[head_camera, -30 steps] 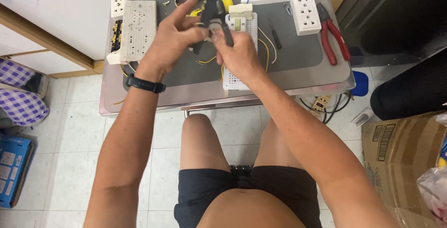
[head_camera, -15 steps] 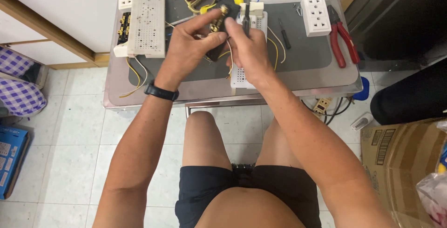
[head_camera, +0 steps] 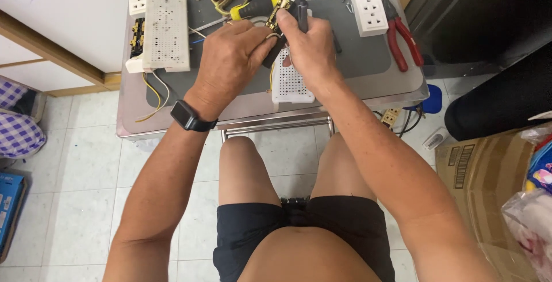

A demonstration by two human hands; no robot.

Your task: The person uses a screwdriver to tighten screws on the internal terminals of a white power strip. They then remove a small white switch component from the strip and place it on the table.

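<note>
While the left hand (head_camera: pixel 230 57) curls its fingers around a small brass-and-black socket part with a yellow wire (head_camera: pixel 275 26), the right hand (head_camera: pixel 307 43) pinches a slim dark-handled screwdriver (head_camera: pixel 301 0) upright against it, just above a white perforated socket plate (head_camera: pixel 290 80) on the grey tabletop (head_camera: pixel 356 63). Judging by that narrow grip, the tip could slip off and jab the left fingers, or loosen the part so that it falls. Red-handled pliers (head_camera: pixel 402 34) lie well to the right of the right hand.
</note>
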